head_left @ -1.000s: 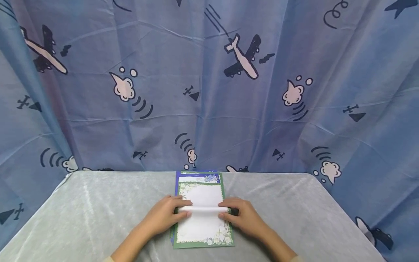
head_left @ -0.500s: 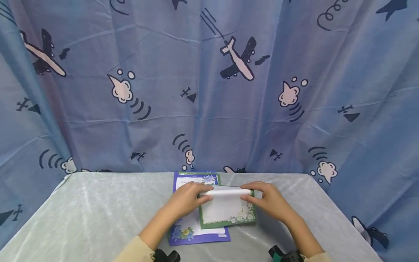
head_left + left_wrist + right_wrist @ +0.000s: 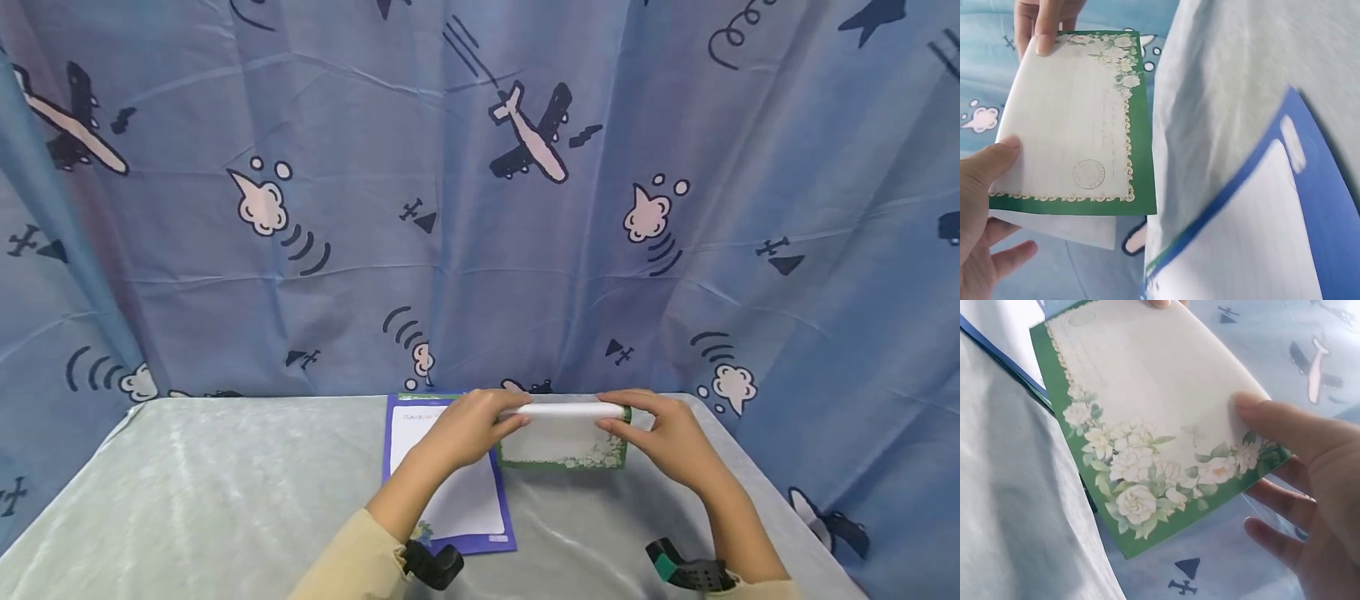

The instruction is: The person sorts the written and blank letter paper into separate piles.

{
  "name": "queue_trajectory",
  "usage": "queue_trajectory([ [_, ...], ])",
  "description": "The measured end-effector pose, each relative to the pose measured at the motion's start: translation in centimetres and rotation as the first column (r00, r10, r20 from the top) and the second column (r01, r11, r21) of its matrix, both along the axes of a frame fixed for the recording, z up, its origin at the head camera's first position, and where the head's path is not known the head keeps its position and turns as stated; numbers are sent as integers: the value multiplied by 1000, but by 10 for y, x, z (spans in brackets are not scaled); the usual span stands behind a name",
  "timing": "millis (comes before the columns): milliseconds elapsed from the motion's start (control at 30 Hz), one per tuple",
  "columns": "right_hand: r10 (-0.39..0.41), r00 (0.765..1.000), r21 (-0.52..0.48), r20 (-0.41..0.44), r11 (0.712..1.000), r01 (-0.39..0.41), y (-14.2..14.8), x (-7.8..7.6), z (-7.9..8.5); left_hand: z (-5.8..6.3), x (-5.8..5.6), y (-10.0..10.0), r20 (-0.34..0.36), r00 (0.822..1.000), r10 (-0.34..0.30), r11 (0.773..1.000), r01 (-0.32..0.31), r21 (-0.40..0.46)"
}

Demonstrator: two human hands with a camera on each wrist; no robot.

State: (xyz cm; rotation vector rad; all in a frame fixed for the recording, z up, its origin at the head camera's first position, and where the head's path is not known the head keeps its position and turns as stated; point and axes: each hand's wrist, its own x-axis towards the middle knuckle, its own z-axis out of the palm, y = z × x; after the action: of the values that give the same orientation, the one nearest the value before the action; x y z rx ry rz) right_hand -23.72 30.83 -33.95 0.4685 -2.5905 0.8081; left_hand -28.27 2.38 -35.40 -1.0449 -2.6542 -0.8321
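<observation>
A sheet of green-bordered floral letter paper is bent over at its middle and raised at the back right of the table. My left hand pinches one end of the bend. At the other end my right hand pinches it too, thumb in front and fingers behind. White flowers line the green border in the right wrist view, and a round printed stamp shows in the left wrist view. Left of it, a purple-bordered sheet lies on the table, partly covered by my left hand and forearm.
A green edge of another sheet peeks out behind the purple-bordered one. The table has a pale grey cloth. A blue curtain with printed planes hangs behind the table's far edge. Both wrists carry black straps.
Both hands have lifted the green-bordered sheet off the stack and carried it right and away from me, bending it over. The purple-bordered sheet beneath has come into view.
</observation>
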Motion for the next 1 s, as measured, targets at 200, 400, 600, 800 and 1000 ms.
queue_trajectory([
  [200,3,1000,-15,5,1000,-3,8,-2,-1,3,-1,9,0,1000,0,1000,0,-8],
  [400,31,997,-39,66,999,-28,16,-15,-23,-18,-7,21,44,998,46,998,-44,-54],
  [600,59,985,-41,160,998,-53,24,-25,-47,-43,-9,31,91,994,63,993,-53,-105],
  [800,92,971,1,223,996,-94,27,-29,-56,-52,-8,37,142,987,73,989,-53,-138],
  [1000,75,951,63,301,993,-99,27,-30,-60,-57,-5,40,222,973,67,988,-34,-152],
])
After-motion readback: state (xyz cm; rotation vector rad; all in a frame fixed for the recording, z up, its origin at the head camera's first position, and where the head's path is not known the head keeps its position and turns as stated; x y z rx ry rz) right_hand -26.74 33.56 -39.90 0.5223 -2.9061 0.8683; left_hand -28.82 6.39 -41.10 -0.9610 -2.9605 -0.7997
